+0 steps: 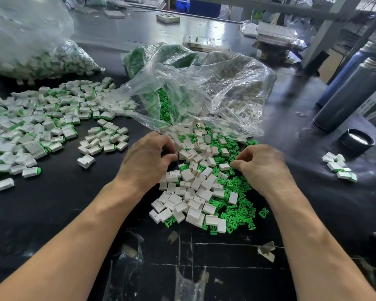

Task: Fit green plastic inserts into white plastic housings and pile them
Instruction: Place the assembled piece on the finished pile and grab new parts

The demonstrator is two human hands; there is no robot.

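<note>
A heap of loose white housings [189, 192] mixed with green inserts [237, 200] lies on the black table in front of me. My left hand [146, 157] rests on the heap's left edge, its fingers curled onto a white housing [183, 154]. My right hand [263, 166] is on the right side, fingertips pinched down among the green inserts; what it pinches is hidden. Assembled white-and-green pieces [41, 122] are spread in a wide pile at the left.
A clear bag [204, 88] of green inserts and white housings lies open behind the heap. A second bag [30, 51] of pieces is at the far left. Dark cylinders [345, 94], a black lid [357, 139] and a few assembled pieces [339, 167] stand at the right.
</note>
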